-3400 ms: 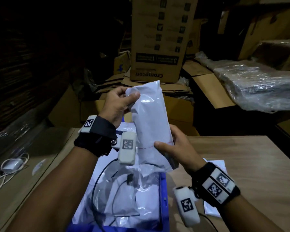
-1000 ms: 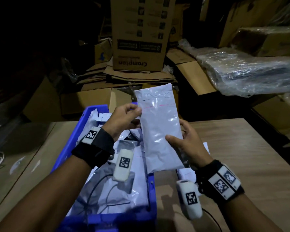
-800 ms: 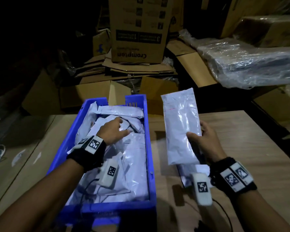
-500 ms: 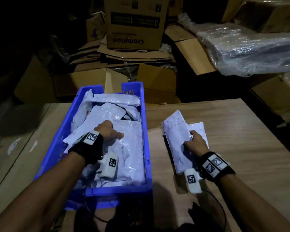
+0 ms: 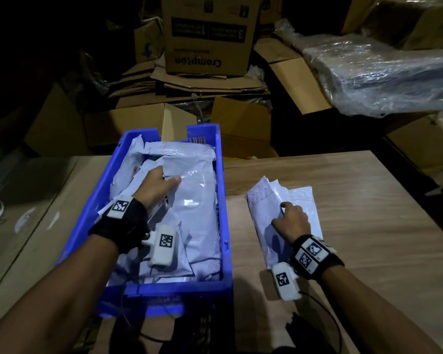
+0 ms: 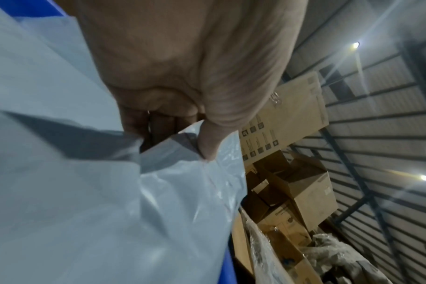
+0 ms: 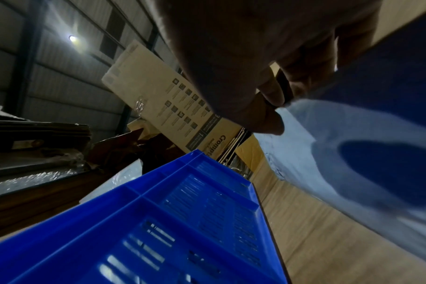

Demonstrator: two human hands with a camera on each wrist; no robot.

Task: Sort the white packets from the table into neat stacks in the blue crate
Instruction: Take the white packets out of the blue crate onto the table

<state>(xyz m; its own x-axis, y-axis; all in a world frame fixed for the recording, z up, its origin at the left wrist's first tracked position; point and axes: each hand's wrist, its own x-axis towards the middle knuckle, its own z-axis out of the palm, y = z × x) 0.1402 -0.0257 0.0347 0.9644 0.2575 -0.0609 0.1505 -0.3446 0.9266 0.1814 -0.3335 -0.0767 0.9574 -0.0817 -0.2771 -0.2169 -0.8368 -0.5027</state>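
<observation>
Filling the blue crate (image 5: 221,200), white packets (image 5: 200,213); both hands pinch packets.

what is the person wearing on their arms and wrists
Both forearms are bare, no sleeves. Each wrist carries a black strap: the left wrist band has one white tag printed with a black square code, the right wrist band two. A white rounded camera pod, also coded, hangs under each wrist on thin black cables.
</observation>
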